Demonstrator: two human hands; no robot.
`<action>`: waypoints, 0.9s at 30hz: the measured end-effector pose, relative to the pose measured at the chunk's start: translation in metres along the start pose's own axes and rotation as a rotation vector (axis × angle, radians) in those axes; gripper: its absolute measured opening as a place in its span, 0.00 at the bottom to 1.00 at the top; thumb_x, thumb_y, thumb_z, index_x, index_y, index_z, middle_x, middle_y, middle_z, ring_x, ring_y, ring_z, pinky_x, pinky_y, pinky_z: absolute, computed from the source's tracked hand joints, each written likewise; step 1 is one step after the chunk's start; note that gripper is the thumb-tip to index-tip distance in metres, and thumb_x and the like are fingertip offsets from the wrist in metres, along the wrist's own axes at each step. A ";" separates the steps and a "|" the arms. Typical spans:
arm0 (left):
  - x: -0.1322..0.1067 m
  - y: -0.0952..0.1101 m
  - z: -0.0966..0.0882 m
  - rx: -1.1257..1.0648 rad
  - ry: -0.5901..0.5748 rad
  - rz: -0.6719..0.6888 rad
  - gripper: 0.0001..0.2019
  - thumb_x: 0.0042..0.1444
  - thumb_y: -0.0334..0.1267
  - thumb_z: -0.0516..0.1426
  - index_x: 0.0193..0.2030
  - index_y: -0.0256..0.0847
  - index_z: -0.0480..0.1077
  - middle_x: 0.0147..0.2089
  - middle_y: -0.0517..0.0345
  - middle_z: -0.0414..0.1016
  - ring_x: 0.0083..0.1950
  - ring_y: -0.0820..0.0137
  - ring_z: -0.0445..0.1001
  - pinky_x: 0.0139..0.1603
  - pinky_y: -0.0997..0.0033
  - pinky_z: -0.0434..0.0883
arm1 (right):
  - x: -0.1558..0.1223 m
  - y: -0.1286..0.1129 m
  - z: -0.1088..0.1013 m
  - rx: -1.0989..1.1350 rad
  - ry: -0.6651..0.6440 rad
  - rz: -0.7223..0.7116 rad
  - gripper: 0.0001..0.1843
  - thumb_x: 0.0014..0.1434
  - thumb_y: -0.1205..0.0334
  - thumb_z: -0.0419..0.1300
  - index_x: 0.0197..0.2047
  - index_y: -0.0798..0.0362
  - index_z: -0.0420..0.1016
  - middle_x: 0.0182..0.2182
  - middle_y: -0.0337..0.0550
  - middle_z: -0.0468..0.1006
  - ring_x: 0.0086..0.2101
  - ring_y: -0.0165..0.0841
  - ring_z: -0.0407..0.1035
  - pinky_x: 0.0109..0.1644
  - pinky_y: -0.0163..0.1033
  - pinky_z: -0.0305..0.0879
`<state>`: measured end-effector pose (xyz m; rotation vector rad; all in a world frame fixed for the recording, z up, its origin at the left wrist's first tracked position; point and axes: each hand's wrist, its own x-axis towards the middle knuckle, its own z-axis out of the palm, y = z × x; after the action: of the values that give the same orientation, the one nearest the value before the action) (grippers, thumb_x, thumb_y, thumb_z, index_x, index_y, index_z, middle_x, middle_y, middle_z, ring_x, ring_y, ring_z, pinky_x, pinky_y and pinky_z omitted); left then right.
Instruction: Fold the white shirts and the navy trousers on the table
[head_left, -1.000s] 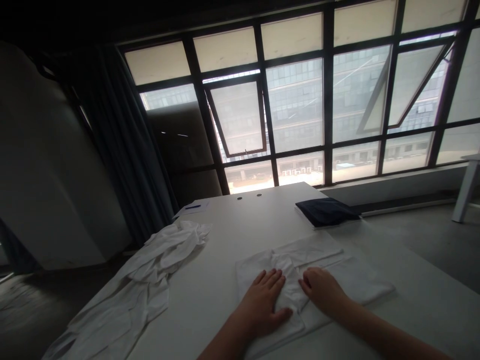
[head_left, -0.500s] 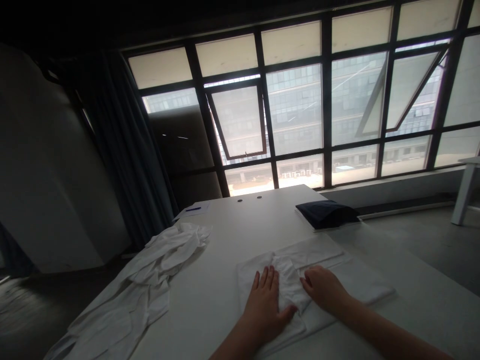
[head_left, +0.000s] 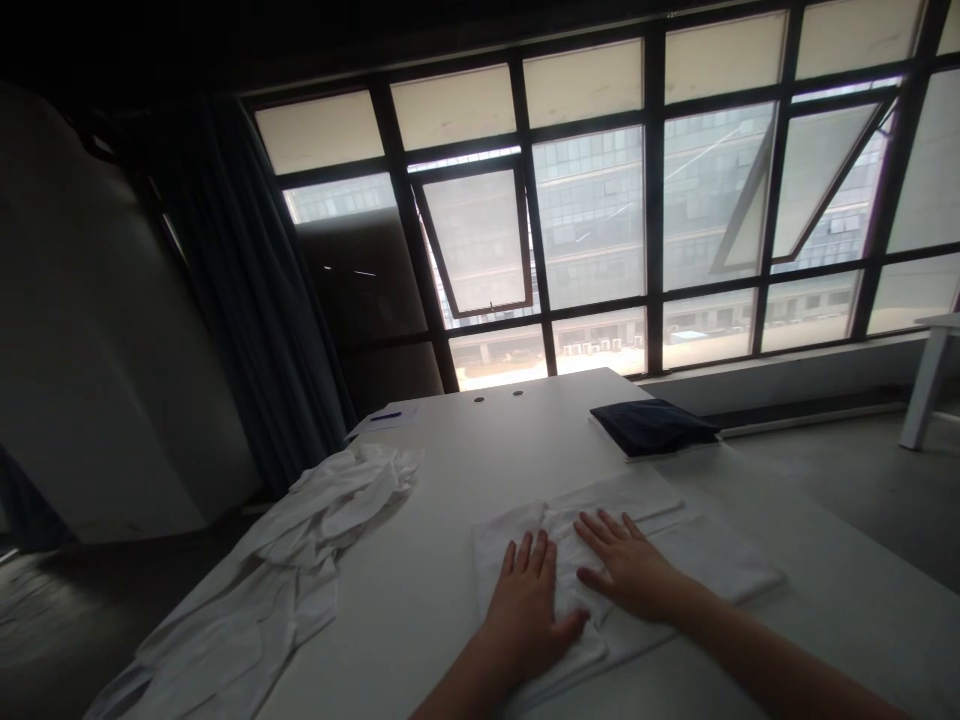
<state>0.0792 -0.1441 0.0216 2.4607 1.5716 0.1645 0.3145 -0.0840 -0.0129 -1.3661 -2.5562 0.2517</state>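
Both my hands lie flat, palms down, on a folded white garment (head_left: 712, 565) near the front of the white table (head_left: 450, 470). My left hand (head_left: 529, 620) presses on a bunched part of the fabric, fingers spread. My right hand (head_left: 630, 565) rests a little farther back on the same fold, also spread and gripping nothing. Between my hands the cloth forms a raised, rumpled ridge. To the left lies a crumpled white garment (head_left: 292, 570), trailing over the table's left edge and apart from my hands.
A folded navy cloth (head_left: 651, 426) sits on a white pad at the table's far side. A sheet of paper with a blue pen (head_left: 385, 418) lies at the far left corner. A white stool or table leg (head_left: 930, 380) stands on the grey floor at right, below large windows.
My right hand has slid left and forward over the fold and its fingers have spread wider. My left hand's fingers have also opened out. The garment has barely shifted.
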 end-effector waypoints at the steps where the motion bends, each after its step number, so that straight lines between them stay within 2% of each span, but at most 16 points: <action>1: 0.000 0.000 -0.001 -0.002 -0.002 -0.006 0.47 0.59 0.71 0.46 0.77 0.42 0.42 0.79 0.55 0.32 0.78 0.53 0.30 0.76 0.46 0.31 | 0.000 0.007 -0.003 -0.008 -0.002 0.033 0.40 0.66 0.32 0.43 0.74 0.43 0.50 0.73 0.48 0.49 0.71 0.52 0.41 0.70 0.66 0.34; 6: -0.002 -0.004 -0.010 -0.005 -0.063 -0.027 0.49 0.56 0.74 0.46 0.77 0.48 0.42 0.79 0.56 0.33 0.77 0.47 0.29 0.73 0.35 0.30 | -0.002 0.029 -0.007 -0.061 0.046 0.203 0.39 0.67 0.33 0.42 0.73 0.46 0.55 0.72 0.51 0.52 0.70 0.51 0.43 0.70 0.67 0.33; 10: -0.005 -0.010 -0.026 0.017 -0.161 -0.049 0.50 0.52 0.75 0.50 0.76 0.52 0.44 0.78 0.56 0.38 0.77 0.41 0.34 0.69 0.25 0.36 | -0.004 0.021 0.002 0.003 0.062 0.253 0.34 0.69 0.40 0.44 0.71 0.47 0.60 0.71 0.49 0.56 0.70 0.48 0.45 0.70 0.63 0.36; 12: -0.008 -0.013 -0.038 0.046 -0.174 -0.082 0.47 0.52 0.74 0.52 0.74 0.55 0.52 0.77 0.54 0.46 0.75 0.38 0.43 0.66 0.21 0.42 | -0.004 0.013 0.002 0.068 0.085 0.253 0.31 0.68 0.44 0.47 0.68 0.48 0.64 0.69 0.51 0.61 0.69 0.46 0.50 0.70 0.60 0.41; 15: -0.016 -0.015 -0.058 0.096 -0.140 -0.117 0.35 0.55 0.71 0.52 0.63 0.55 0.67 0.71 0.50 0.63 0.68 0.38 0.60 0.63 0.20 0.48 | -0.004 0.007 -0.008 0.105 0.214 0.243 0.24 0.67 0.53 0.50 0.61 0.52 0.71 0.61 0.52 0.73 0.60 0.42 0.65 0.65 0.48 0.55; 17: -0.021 -0.017 -0.067 0.118 -0.135 -0.143 0.32 0.56 0.72 0.51 0.54 0.52 0.74 0.60 0.47 0.75 0.60 0.41 0.70 0.63 0.21 0.48 | -0.004 0.011 -0.020 0.016 0.330 0.290 0.19 0.66 0.58 0.50 0.55 0.52 0.74 0.53 0.52 0.77 0.52 0.41 0.70 0.58 0.45 0.60; 19: -0.022 -0.019 -0.069 0.158 -0.122 -0.181 0.32 0.57 0.72 0.50 0.48 0.48 0.77 0.51 0.45 0.79 0.55 0.43 0.74 0.64 0.23 0.47 | -0.003 0.022 -0.030 -0.136 0.409 0.405 0.15 0.66 0.58 0.52 0.50 0.53 0.75 0.48 0.53 0.77 0.49 0.43 0.71 0.55 0.47 0.60; 21: -0.019 -0.020 -0.063 0.231 -0.041 -0.223 0.33 0.58 0.71 0.50 0.48 0.45 0.77 0.51 0.42 0.79 0.56 0.42 0.73 0.65 0.24 0.44 | -0.004 0.037 -0.033 -0.268 0.417 0.528 0.17 0.67 0.53 0.53 0.46 0.56 0.74 0.46 0.58 0.76 0.48 0.48 0.70 0.51 0.50 0.61; 23: -0.013 -0.019 -0.051 0.271 0.073 -0.213 0.34 0.58 0.68 0.52 0.57 0.43 0.74 0.59 0.38 0.74 0.64 0.41 0.66 0.69 0.29 0.41 | -0.005 0.050 -0.030 -0.344 0.374 0.596 0.22 0.67 0.47 0.52 0.43 0.59 0.74 0.44 0.62 0.75 0.46 0.51 0.70 0.47 0.51 0.63; 24: -0.009 -0.018 -0.044 0.255 0.104 -0.167 0.36 0.58 0.67 0.53 0.63 0.42 0.69 0.64 0.38 0.69 0.69 0.42 0.60 0.71 0.33 0.40 | -0.006 0.054 -0.027 -0.359 0.348 0.599 0.23 0.67 0.45 0.52 0.42 0.59 0.74 0.43 0.62 0.75 0.45 0.51 0.70 0.45 0.50 0.63; 25: -0.006 -0.017 -0.037 0.214 0.105 -0.097 0.39 0.58 0.66 0.54 0.68 0.42 0.63 0.70 0.40 0.62 0.73 0.44 0.53 0.73 0.38 0.39 | -0.006 0.057 -0.023 -0.363 0.327 0.588 0.23 0.67 0.45 0.51 0.42 0.58 0.74 0.43 0.61 0.75 0.45 0.50 0.70 0.44 0.49 0.64; 27: -0.002 -0.015 -0.026 0.104 0.035 0.049 0.44 0.59 0.67 0.52 0.75 0.42 0.50 0.76 0.45 0.49 0.77 0.51 0.41 0.75 0.47 0.39 | -0.006 0.059 -0.016 -0.357 0.314 0.557 0.19 0.68 0.49 0.51 0.43 0.57 0.73 0.43 0.58 0.75 0.44 0.47 0.71 0.43 0.46 0.64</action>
<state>0.0600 -0.1365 0.0429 2.5903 1.5725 0.1383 0.3696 -0.0555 -0.0132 -2.0437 -1.9823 -0.3250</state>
